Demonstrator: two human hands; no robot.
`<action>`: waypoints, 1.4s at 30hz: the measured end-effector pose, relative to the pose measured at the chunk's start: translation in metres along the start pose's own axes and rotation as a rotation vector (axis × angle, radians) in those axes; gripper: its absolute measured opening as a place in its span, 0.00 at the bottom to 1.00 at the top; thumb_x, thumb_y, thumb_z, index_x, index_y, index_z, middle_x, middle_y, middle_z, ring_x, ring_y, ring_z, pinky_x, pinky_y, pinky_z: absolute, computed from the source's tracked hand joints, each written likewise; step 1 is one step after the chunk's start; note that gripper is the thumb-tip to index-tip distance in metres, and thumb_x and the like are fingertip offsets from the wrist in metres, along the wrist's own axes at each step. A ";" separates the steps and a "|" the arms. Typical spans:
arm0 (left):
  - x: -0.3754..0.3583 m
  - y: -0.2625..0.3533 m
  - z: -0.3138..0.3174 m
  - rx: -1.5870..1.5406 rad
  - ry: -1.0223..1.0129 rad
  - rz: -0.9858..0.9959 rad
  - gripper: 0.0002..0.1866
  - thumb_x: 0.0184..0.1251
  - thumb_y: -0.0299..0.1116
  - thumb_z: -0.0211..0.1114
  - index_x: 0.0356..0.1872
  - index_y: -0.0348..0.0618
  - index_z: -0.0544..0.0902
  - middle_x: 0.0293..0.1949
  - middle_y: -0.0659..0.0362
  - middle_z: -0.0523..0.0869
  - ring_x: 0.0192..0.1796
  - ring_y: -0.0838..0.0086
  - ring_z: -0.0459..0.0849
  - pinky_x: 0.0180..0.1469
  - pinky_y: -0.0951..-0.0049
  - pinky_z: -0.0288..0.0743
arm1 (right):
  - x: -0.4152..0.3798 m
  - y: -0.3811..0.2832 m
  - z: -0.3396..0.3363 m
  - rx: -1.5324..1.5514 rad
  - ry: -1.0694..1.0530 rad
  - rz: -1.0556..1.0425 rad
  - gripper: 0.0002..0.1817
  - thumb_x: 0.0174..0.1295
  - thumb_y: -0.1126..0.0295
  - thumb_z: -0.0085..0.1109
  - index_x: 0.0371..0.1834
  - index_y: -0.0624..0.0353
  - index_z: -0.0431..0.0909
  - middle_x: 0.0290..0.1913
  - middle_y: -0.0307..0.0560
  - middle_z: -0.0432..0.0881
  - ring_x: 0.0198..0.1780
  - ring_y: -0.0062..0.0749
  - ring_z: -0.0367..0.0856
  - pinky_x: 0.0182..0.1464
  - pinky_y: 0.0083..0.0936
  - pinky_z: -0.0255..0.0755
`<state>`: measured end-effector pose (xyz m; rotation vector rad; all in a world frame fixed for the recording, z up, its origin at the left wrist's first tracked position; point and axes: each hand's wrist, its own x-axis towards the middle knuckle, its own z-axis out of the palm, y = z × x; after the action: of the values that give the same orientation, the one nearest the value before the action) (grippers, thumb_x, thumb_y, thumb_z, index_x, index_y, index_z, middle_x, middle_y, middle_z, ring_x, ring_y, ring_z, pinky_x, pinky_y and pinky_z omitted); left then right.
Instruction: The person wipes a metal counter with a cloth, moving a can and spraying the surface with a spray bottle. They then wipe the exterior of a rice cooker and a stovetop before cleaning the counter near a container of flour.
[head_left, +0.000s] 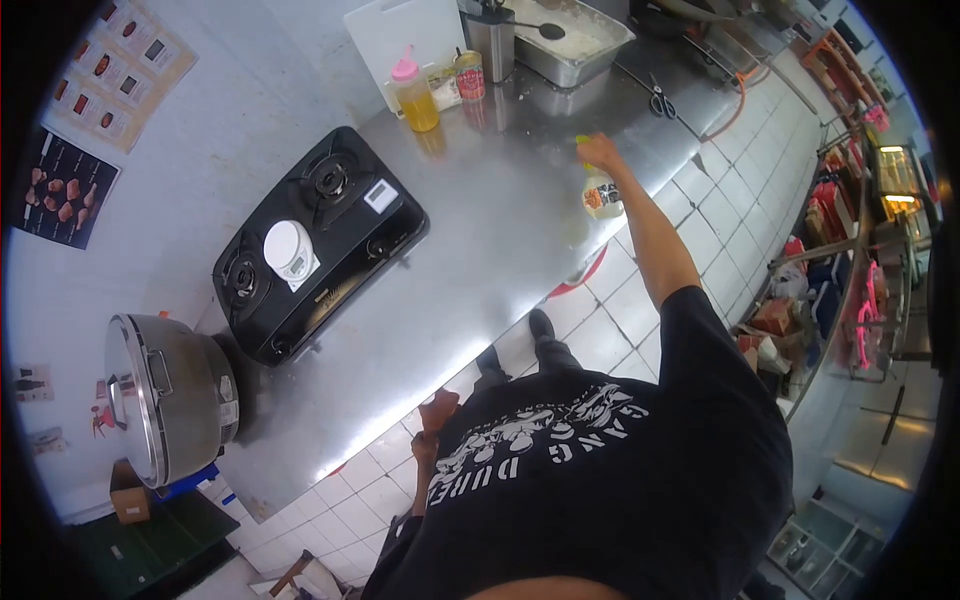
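On the steel worktop, at its right side, stands a spray bottle point(602, 198) with a yellow-green top and a printed label on its clear body. My right hand point(598, 152) is closed around that top, with the arm stretched forward. Low by the worktop's front edge, close to my body, my left hand point(425, 446) grips an orange-brown piece that looks like a folded cloth point(439, 409). Its fingers are small and partly hidden in this view.
The steel worktop point(470, 270) carries a black two-burner gas stove point(350, 250) with a white kitchen scale point(290, 252) on it. A large lidded pot point(185, 400) stands left. Behind are a yellow squeeze bottle point(415, 100), a can point(469, 78), a metal tray point(575, 65) and scissors point(660, 100).
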<state>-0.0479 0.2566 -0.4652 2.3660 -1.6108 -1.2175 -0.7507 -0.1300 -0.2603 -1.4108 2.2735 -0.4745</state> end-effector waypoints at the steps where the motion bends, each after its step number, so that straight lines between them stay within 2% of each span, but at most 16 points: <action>1: -0.005 0.012 0.005 -0.012 0.003 -0.001 0.25 0.64 0.52 0.64 0.30 0.33 0.84 0.28 0.43 0.87 0.34 0.47 0.87 0.37 0.51 0.79 | 0.012 0.008 -0.007 -0.065 -0.101 -0.056 0.19 0.45 0.58 0.53 0.29 0.61 0.87 0.45 0.66 0.85 0.51 0.57 0.84 0.54 0.42 0.77; 5: -0.019 0.040 0.033 -0.031 -0.010 -0.012 0.25 0.64 0.51 0.64 0.31 0.33 0.84 0.29 0.43 0.87 0.35 0.47 0.87 0.38 0.51 0.79 | 0.037 0.064 -0.016 -0.012 -0.109 0.074 0.19 0.48 0.58 0.52 0.31 0.60 0.87 0.44 0.65 0.85 0.49 0.58 0.84 0.54 0.43 0.77; 7: -0.027 0.055 0.047 -0.045 -0.008 -0.025 0.25 0.64 0.51 0.64 0.31 0.33 0.84 0.29 0.43 0.87 0.35 0.47 0.87 0.38 0.51 0.79 | 0.026 0.086 -0.031 0.009 -0.007 -0.003 0.17 0.48 0.59 0.52 0.30 0.57 0.87 0.40 0.64 0.86 0.47 0.58 0.84 0.54 0.44 0.77; 10: -0.036 0.066 0.071 -0.062 0.001 -0.045 0.24 0.64 0.51 0.64 0.32 0.33 0.84 0.30 0.42 0.87 0.36 0.47 0.87 0.39 0.51 0.79 | 0.025 0.120 -0.030 -0.212 -0.121 -0.191 0.17 0.49 0.58 0.51 0.29 0.56 0.87 0.38 0.62 0.86 0.44 0.59 0.84 0.53 0.44 0.77; 12: -0.042 0.074 0.082 -0.067 0.003 -0.055 0.24 0.63 0.51 0.64 0.32 0.33 0.84 0.30 0.42 0.87 0.36 0.47 0.87 0.39 0.51 0.79 | 0.006 0.113 -0.042 -0.022 -0.329 -0.100 0.19 0.49 0.56 0.50 0.29 0.57 0.87 0.37 0.63 0.85 0.45 0.59 0.83 0.53 0.43 0.77; 14: -0.046 0.082 0.092 -0.077 0.010 -0.062 0.24 0.63 0.51 0.64 0.32 0.33 0.84 0.30 0.42 0.87 0.37 0.47 0.87 0.39 0.51 0.79 | 0.008 0.090 -0.036 -0.024 -0.259 -0.102 0.19 0.50 0.56 0.49 0.28 0.58 0.86 0.37 0.62 0.86 0.47 0.58 0.83 0.54 0.43 0.76; 16: -0.044 0.089 0.098 -0.088 0.022 -0.062 0.24 0.63 0.51 0.64 0.32 0.33 0.84 0.31 0.42 0.87 0.37 0.47 0.87 0.40 0.51 0.79 | 0.032 0.071 -0.018 0.106 -0.127 -0.116 0.19 0.49 0.57 0.51 0.31 0.58 0.87 0.39 0.62 0.86 0.49 0.57 0.83 0.55 0.43 0.76; 19: -0.043 0.101 0.102 -0.104 0.038 -0.058 0.24 0.63 0.51 0.64 0.33 0.34 0.85 0.31 0.42 0.87 0.38 0.47 0.87 0.40 0.51 0.79 | 0.079 0.036 0.001 -0.028 -0.067 -0.233 0.22 0.49 0.58 0.52 0.40 0.59 0.86 0.47 0.63 0.85 0.52 0.59 0.82 0.58 0.44 0.75; 21: -0.045 0.104 0.106 -0.117 0.045 -0.063 0.24 0.63 0.51 0.64 0.33 0.34 0.85 0.32 0.42 0.87 0.39 0.47 0.87 0.40 0.51 0.79 | 0.096 0.006 -0.008 0.115 -0.374 -0.123 0.25 0.50 0.58 0.52 0.47 0.61 0.84 0.54 0.65 0.82 0.57 0.60 0.80 0.61 0.46 0.73; 22: -0.048 0.107 0.108 -0.126 0.051 -0.070 0.24 0.63 0.51 0.64 0.33 0.34 0.85 0.32 0.42 0.87 0.39 0.47 0.87 0.41 0.51 0.79 | 0.101 -0.002 -0.007 0.113 -0.384 -0.138 0.25 0.50 0.58 0.52 0.47 0.61 0.84 0.54 0.65 0.82 0.57 0.60 0.80 0.61 0.46 0.73; 24: -0.053 0.112 0.115 -0.146 0.062 -0.083 0.24 0.62 0.51 0.64 0.34 0.34 0.85 0.32 0.41 0.87 0.40 0.47 0.87 0.41 0.51 0.79 | 0.112 -0.018 -0.007 0.087 -0.033 -0.173 0.26 0.51 0.58 0.52 0.48 0.64 0.83 0.56 0.66 0.80 0.60 0.60 0.78 0.63 0.46 0.72; 28: -0.068 0.112 0.132 -0.175 0.066 -0.124 0.23 0.62 0.51 0.64 0.34 0.34 0.85 0.33 0.41 0.87 0.41 0.47 0.87 0.42 0.51 0.79 | 0.127 -0.030 -0.004 0.026 -0.108 -0.158 0.26 0.51 0.58 0.52 0.48 0.66 0.82 0.56 0.67 0.81 0.61 0.61 0.78 0.62 0.47 0.72; 31: -0.082 0.107 0.144 -0.182 0.061 -0.163 0.23 0.62 0.50 0.64 0.34 0.34 0.85 0.34 0.41 0.88 0.41 0.47 0.87 0.42 0.51 0.79 | 0.110 -0.027 0.012 0.038 -0.213 -0.210 0.25 0.51 0.59 0.52 0.47 0.65 0.83 0.54 0.68 0.81 0.59 0.62 0.79 0.61 0.47 0.72; 33: -0.091 0.103 0.147 -0.188 0.066 -0.190 0.23 0.62 0.50 0.63 0.35 0.34 0.85 0.34 0.41 0.88 0.42 0.47 0.87 0.43 0.51 0.79 | 0.089 -0.019 0.047 0.065 -0.146 -0.359 0.22 0.50 0.61 0.52 0.42 0.65 0.83 0.50 0.68 0.82 0.56 0.63 0.79 0.60 0.48 0.72; 35: -0.100 0.097 0.151 -0.193 0.073 -0.218 0.23 0.62 0.50 0.63 0.35 0.34 0.85 0.35 0.41 0.88 0.42 0.47 0.87 0.43 0.51 0.79 | 0.041 -0.043 0.052 -0.009 -0.357 -0.391 0.20 0.50 0.63 0.50 0.41 0.64 0.83 0.48 0.69 0.83 0.54 0.64 0.79 0.59 0.48 0.73; 42: -0.105 0.091 0.138 -0.218 0.117 -0.264 0.23 0.61 0.50 0.63 0.36 0.35 0.86 0.36 0.40 0.88 0.44 0.47 0.87 0.44 0.50 0.79 | -0.019 -0.122 0.107 0.175 -0.340 -0.438 0.21 0.51 0.66 0.49 0.45 0.66 0.80 0.50 0.69 0.81 0.56 0.65 0.77 0.60 0.49 0.71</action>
<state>-0.2196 0.3507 -0.4609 2.5090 -1.0982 -1.1961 -0.5951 -0.1724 -0.2881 -1.7481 1.6192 -0.5044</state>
